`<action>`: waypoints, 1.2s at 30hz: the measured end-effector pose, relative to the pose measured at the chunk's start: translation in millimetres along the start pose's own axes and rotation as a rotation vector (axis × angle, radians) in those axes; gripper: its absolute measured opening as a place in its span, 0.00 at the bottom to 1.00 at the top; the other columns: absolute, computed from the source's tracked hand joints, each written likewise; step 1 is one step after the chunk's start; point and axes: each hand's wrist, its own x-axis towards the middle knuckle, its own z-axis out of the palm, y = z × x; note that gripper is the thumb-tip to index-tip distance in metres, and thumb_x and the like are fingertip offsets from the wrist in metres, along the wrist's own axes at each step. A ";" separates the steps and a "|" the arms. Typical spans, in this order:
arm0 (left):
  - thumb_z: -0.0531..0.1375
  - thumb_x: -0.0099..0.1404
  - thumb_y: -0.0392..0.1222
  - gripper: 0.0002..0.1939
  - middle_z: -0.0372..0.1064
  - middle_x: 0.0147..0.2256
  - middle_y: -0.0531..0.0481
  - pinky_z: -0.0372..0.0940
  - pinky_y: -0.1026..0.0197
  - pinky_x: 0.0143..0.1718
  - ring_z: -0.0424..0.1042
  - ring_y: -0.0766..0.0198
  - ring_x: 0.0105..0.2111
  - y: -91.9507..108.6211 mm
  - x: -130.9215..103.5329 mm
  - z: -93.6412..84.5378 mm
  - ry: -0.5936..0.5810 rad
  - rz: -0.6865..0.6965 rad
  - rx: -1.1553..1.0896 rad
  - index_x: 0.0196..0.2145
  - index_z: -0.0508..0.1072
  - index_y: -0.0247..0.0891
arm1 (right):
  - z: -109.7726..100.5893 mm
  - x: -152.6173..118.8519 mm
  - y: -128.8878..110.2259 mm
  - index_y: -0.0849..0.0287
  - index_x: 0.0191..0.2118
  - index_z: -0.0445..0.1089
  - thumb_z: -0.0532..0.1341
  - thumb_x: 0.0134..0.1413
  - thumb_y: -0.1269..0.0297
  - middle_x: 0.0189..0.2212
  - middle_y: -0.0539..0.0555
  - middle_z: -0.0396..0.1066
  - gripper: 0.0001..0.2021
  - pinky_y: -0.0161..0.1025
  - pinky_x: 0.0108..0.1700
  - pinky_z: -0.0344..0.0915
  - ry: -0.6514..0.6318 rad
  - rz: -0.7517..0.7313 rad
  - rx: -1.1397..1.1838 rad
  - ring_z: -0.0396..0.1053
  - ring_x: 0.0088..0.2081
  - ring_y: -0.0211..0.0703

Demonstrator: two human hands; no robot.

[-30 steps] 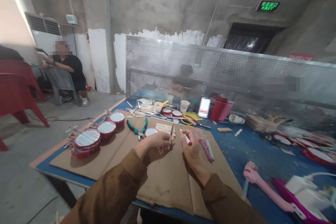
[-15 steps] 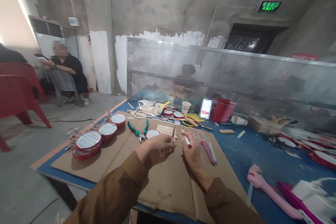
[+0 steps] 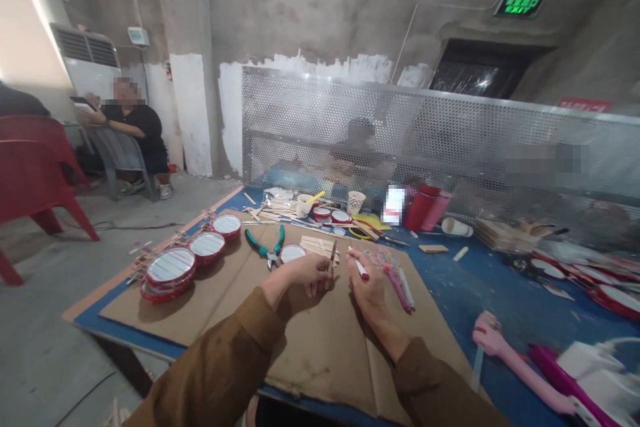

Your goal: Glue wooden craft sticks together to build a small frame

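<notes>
Between its fingers my left hand (image 3: 311, 273) pinches a thin wooden stick (image 3: 333, 257), held upright over the cardboard (image 3: 320, 353). My right hand (image 3: 369, 287) is closed around a white and red marker (image 3: 360, 269), just right of the stick and apart from it. Behind my left hand lie pale wooden sticks (image 3: 317, 244) and a small round red-rimmed piece (image 3: 293, 253). Pliers with teal handles (image 3: 270, 255) rest open on the cardboard. Pink and clear pens (image 3: 399, 281) lie to the right of my right hand.
Red-rimmed round pieces (image 3: 171, 267) line the cardboard's left side. Cups (image 3: 356, 202), a red bottle (image 3: 421, 208) and loose sticks stand or lie along the back. At the right are a pink tool (image 3: 520, 367) and white plugs (image 3: 585, 360). A person (image 3: 137, 121) sits far left.
The camera view has shifted slightly. Both hands keep nearly the same pose, still holding the stick and the marker. The seated person at the left has changed posture a little.
</notes>
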 end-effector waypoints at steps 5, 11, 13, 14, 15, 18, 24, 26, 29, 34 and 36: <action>0.52 0.64 0.38 0.07 0.64 0.20 0.54 0.63 0.66 0.18 0.65 0.69 0.14 1.2 -0.8 0.0 -0.032 -0.008 -0.001 0.30 0.65 0.34 | -1.1 -0.1 -2.5 0.57 0.37 0.76 0.53 0.58 0.49 0.34 0.60 0.77 0.19 0.46 0.43 0.68 -0.009 -0.022 0.023 0.72 0.40 0.51; 0.54 0.64 0.42 0.07 0.66 0.22 0.53 0.63 0.64 0.18 0.65 0.69 0.14 -1.1 -0.4 0.0 -0.007 -0.005 -0.003 0.32 0.64 0.35 | -4.4 2.1 -9.1 0.57 0.41 0.75 0.51 0.60 0.48 0.32 0.58 0.76 0.21 0.46 0.39 0.68 -0.027 -0.021 0.054 0.72 0.33 0.48; 0.55 0.64 0.42 0.07 0.66 0.21 0.54 0.63 0.65 0.18 0.65 0.69 0.14 0.3 -2.1 0.1 -0.002 -0.003 -0.006 0.32 0.64 0.35 | -6.6 0.9 -12.4 0.57 0.41 0.75 0.52 0.60 0.49 0.30 0.57 0.76 0.20 0.44 0.34 0.68 -0.034 -0.006 0.064 0.70 0.28 0.47; 0.54 0.64 0.42 0.07 0.65 0.21 0.54 0.62 0.66 0.18 0.64 0.70 0.14 1.5 -3.2 0.1 0.005 0.002 -0.010 0.31 0.64 0.35 | -7.8 -0.5 -14.4 0.57 0.40 0.75 0.53 0.60 0.50 0.29 0.56 0.75 0.19 0.44 0.33 0.68 -0.041 -0.011 0.068 0.69 0.26 0.46; 0.54 0.64 0.42 0.07 0.65 0.21 0.55 0.62 0.67 0.18 0.64 0.71 0.14 2.7 -4.2 0.1 0.014 0.010 -0.017 0.31 0.64 0.35 | -9.0 -2.2 -16.6 0.57 0.39 0.75 0.53 0.60 0.51 0.29 0.56 0.75 0.18 0.43 0.33 0.67 -0.053 -0.032 0.072 0.69 0.26 0.45; 0.53 0.64 0.40 0.07 0.64 0.20 0.55 0.61 0.68 0.17 0.63 0.72 0.13 5.4 -6.1 0.1 0.021 0.036 -0.037 0.30 0.65 0.35 | -11.3 -8.8 -23.2 0.56 0.37 0.75 0.54 0.62 0.55 0.29 0.54 0.75 0.15 0.41 0.37 0.67 -0.113 -0.155 0.081 0.71 0.31 0.45; 0.54 0.64 0.41 0.09 0.62 0.17 0.56 0.60 0.70 0.17 0.62 0.73 0.12 5.3 -6.4 0.4 0.019 0.058 -0.069 0.27 0.64 0.34 | -9.8 -16.0 -26.7 0.56 0.33 0.73 0.52 0.63 0.59 0.30 0.53 0.74 0.14 0.38 0.38 0.66 -0.166 -0.248 0.089 0.72 0.35 0.43; 0.54 0.63 0.41 0.08 0.63 0.17 0.56 0.60 0.69 0.17 0.64 0.72 0.13 5.8 -7.8 0.3 0.022 0.054 -0.090 0.28 0.64 0.35 | -9.6 -16.1 -26.6 0.56 0.32 0.72 0.52 0.63 0.59 0.30 0.53 0.74 0.14 0.37 0.37 0.66 -0.153 -0.252 0.090 0.72 0.34 0.43; 0.54 0.63 0.40 0.07 0.62 0.17 0.57 0.60 0.69 0.17 0.64 0.71 0.13 7.5 -9.8 -0.4 0.013 0.051 -0.105 0.29 0.63 0.35 | -9.5 -16.1 -27.4 0.57 0.32 0.72 0.52 0.63 0.60 0.30 0.53 0.74 0.14 0.36 0.37 0.66 -0.153 -0.273 0.100 0.72 0.33 0.42; 0.54 0.64 0.38 0.07 0.62 0.17 0.56 0.61 0.69 0.18 0.63 0.72 0.13 8.0 -8.1 -1.4 -0.006 0.042 -0.055 0.29 0.64 0.34 | -7.5 -16.0 -26.9 0.57 0.32 0.72 0.52 0.63 0.60 0.29 0.53 0.75 0.14 0.35 0.36 0.66 -0.171 -0.279 0.082 0.72 0.33 0.42; 0.54 0.64 0.38 0.06 0.63 0.18 0.55 0.62 0.68 0.19 0.64 0.71 0.14 7.6 -7.4 -1.5 -0.003 0.030 -0.052 0.30 0.65 0.34 | -7.0 -15.8 -26.0 0.57 0.32 0.72 0.52 0.62 0.60 0.30 0.53 0.75 0.13 0.35 0.36 0.66 -0.180 -0.275 0.075 0.72 0.33 0.42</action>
